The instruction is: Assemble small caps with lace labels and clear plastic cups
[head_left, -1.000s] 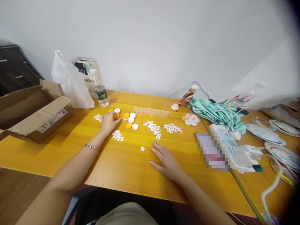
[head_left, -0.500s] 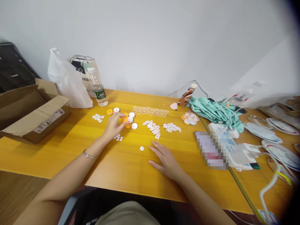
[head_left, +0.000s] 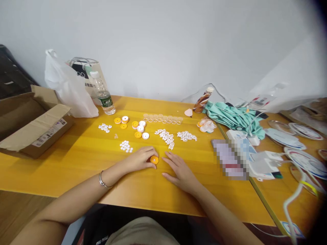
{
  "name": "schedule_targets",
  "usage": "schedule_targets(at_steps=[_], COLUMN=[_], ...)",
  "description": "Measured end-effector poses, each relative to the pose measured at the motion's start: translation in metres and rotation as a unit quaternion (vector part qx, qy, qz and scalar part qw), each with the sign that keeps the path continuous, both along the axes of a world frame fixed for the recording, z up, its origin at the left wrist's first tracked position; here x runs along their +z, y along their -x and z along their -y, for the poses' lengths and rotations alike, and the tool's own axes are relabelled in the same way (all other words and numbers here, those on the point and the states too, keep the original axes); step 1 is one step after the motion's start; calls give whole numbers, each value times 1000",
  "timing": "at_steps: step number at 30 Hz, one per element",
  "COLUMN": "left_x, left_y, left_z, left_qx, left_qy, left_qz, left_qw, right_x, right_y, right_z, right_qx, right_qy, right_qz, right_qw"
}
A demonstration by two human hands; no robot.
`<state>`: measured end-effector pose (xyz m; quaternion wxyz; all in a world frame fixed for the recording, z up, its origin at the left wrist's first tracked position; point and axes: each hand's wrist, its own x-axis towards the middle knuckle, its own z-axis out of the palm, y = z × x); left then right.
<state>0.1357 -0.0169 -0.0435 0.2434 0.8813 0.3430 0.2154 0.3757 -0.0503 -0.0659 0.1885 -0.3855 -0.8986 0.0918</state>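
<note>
The orange cap [head_left: 154, 159] sits on the yellow tabletop [head_left: 76, 160], pinched at the fingertips of the left hand [head_left: 139, 159]. Just beside it, the right hand [head_left: 180, 170] lies flat, fingers spread, holding nothing. Farther back lie small white discs [head_left: 126, 146], more orange and white caps [head_left: 138, 126] and a water bottle [head_left: 102, 95].

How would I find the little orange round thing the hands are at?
Start at the yellow table and find the two hands near its front edge. The orange cap lies between the left hand and the right hand. The other caps sit farther back, by the water bottle.
</note>
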Motion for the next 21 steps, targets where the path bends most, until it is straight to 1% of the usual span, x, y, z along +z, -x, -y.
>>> schedule_targets(at_steps=[2, 5, 8, 12, 16, 19, 21], left_x=[-2, -5, -7, -7, -10, -13, -11], left_y=[1, 2, 5, 7, 10, 11, 11], left_z=[-1, -4, -8, -10, -11, -10, -8], left_qx=[14, 56, 82, 88, 102, 111, 101], left_qy=[-1, -9, -9, 2, 28, 71, 75], left_qz=[-5, -1, 12, 36, 72, 109, 113], left_qw=[1000, 998, 997, 996, 992, 985, 986], right_x=[-2, -4, -6, -5, -3, -4, -6], right_y=[1, 6, 17, 36, 53, 57, 56], right_z=[-1, -3, -9, -26, -42, -47, -47], right_qx=[-2, -14, -29, -24, 0, -1, -1], right_qy=[-6, -9, 4, 44, 60, 61, 59], right_qz=[-8, -25, -57, -123, -169, -183, -189], right_qw=[1000, 1000, 998, 991, 984, 981, 980])
